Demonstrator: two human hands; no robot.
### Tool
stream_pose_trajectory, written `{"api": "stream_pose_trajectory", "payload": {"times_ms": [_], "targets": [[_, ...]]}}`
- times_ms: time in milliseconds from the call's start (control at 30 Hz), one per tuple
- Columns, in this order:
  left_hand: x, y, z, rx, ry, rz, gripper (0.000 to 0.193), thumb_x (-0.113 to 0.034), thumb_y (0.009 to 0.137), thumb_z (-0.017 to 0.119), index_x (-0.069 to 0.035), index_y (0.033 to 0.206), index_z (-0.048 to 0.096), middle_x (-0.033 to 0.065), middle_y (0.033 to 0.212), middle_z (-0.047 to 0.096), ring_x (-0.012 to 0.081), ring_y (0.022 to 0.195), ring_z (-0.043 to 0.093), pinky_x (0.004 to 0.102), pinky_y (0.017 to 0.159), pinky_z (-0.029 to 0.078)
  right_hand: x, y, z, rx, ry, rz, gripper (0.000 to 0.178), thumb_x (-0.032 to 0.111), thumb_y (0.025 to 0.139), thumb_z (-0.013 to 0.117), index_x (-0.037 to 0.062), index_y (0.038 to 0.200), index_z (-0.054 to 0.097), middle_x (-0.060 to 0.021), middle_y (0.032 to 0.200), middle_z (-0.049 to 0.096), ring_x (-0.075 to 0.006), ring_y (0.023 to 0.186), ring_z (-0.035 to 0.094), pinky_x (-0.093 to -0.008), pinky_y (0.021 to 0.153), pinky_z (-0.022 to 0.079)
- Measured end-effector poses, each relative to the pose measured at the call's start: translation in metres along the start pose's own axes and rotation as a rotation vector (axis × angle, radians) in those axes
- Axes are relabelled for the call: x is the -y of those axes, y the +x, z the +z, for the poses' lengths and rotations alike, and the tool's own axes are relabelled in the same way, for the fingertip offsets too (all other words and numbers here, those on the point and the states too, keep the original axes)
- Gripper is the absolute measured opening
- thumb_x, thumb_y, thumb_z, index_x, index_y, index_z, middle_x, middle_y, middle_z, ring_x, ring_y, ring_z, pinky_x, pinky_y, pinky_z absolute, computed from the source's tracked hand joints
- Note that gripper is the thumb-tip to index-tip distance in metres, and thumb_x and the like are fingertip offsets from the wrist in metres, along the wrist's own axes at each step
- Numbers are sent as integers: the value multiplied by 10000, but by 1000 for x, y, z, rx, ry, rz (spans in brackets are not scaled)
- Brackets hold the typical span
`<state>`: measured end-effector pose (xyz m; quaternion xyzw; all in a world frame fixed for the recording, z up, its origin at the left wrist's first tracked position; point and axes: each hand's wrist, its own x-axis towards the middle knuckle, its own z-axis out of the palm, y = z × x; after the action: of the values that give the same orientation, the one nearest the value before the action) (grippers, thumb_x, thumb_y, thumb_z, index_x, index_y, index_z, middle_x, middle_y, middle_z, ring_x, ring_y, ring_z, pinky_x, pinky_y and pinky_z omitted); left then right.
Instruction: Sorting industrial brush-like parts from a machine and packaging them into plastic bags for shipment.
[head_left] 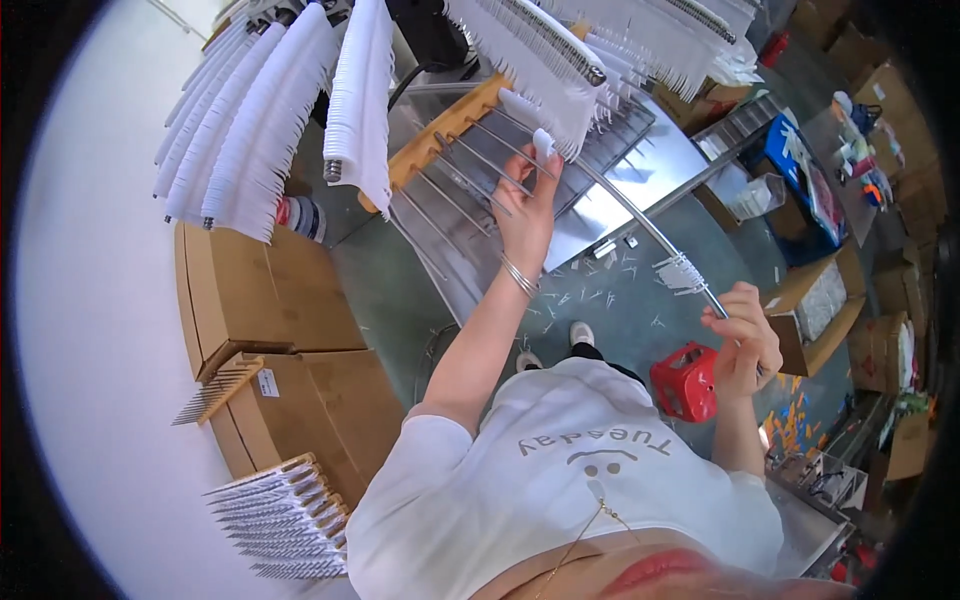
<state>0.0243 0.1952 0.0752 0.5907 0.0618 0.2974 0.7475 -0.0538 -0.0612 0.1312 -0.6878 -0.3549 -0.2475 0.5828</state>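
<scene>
My right hand (745,338) is closed round the lower end of a long thin metal rod (630,208). The rod slants up to the left, toward the hanging white pieces. A small bunch of thin white plastic pieces (682,273) is threaded on it just above my right hand. My left hand (528,205) is raised over the metal table, thumb and fingers pinching a small white piece (543,145). Beside it, several bare metal rods (450,205) stick out from a yellow wooden rack bar (425,150). Long rows of white pieces (358,95) hang on rods above.
Cardboard boxes (270,300) stand at the left, with a rack of rods (285,520) below them. A red stool (686,380) is on the floor near my right arm. White scraps (590,290) litter the floor. A blue crate (805,190) and an open carton (825,305) are at right.
</scene>
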Motion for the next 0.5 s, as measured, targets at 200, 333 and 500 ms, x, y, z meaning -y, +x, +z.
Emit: {"api": "stream_pose_trajectory", "payload": {"times_ms": [200, 333, 500], "targets": [[0, -4, 0, -9, 113, 39, 286, -162, 858, 677, 29, 1052, 588, 59, 969, 626, 101, 886, 552, 240, 835, 420, 2, -5, -19, 15, 67, 29, 508, 366, 980, 368, -11, 788, 649, -152, 741, 640, -274, 716, 565, -475, 793, 355], [2, -6, 6, -28, 19, 53, 275, -141, 850, 684, 26, 1047, 586, 55, 962, 622, 101, 888, 551, 247, 822, 433, 5, -4, -28, 59, 55, 36, 506, 361, 982, 363, -11, 804, 656, -152, 748, 643, -278, 721, 570, -480, 803, 352], [6, -16, 11, -20, -51, 48, 264, -80, 821, 699, 14, 1043, 589, 51, 971, 603, 106, 893, 558, 263, 767, 462, 3, 3, -20, 60, 18, 37, 458, 326, 967, 399, -9, 774, 645, -142, 749, 646, -276, 707, 578, -459, 769, 373]]}}
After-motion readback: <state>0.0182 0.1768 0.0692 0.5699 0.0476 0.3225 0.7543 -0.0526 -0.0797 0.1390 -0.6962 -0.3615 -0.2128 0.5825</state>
